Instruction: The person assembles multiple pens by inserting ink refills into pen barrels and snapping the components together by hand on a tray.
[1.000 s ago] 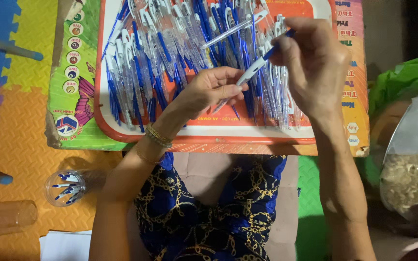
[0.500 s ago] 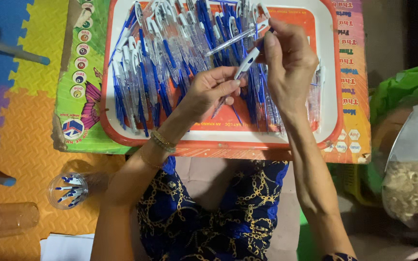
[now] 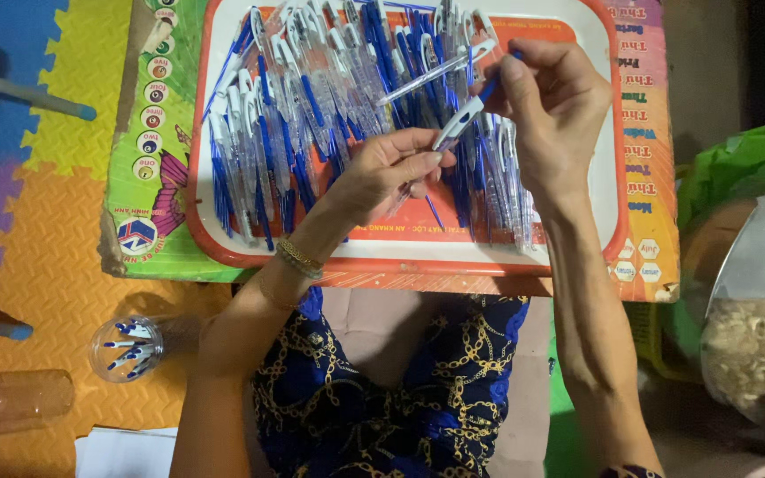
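My left hand [image 3: 381, 173] pinches the lower end of a clear-and-blue pen [image 3: 455, 124] above an orange-rimmed tray [image 3: 400, 257]. My right hand [image 3: 552, 113] grips the pen's upper blue end and also holds a second clear pen barrel [image 3: 427, 77] that juts out to the left. Under both hands the tray is heaped with several blue and clear pens [image 3: 303, 115].
The tray rests on a colourful printed board [image 3: 148, 204] over my lap. On the foam mat at left stand a clear cup [image 3: 127, 349] with small blue-and-white parts and an empty clear cup [image 3: 18, 396]. A clear bag [image 3: 759, 336] of pale bits sits at right.
The view has shifted so the tray sits lower in frame. Both hands stay joined on the same pen, with the left fingers moved closer to the right hand.
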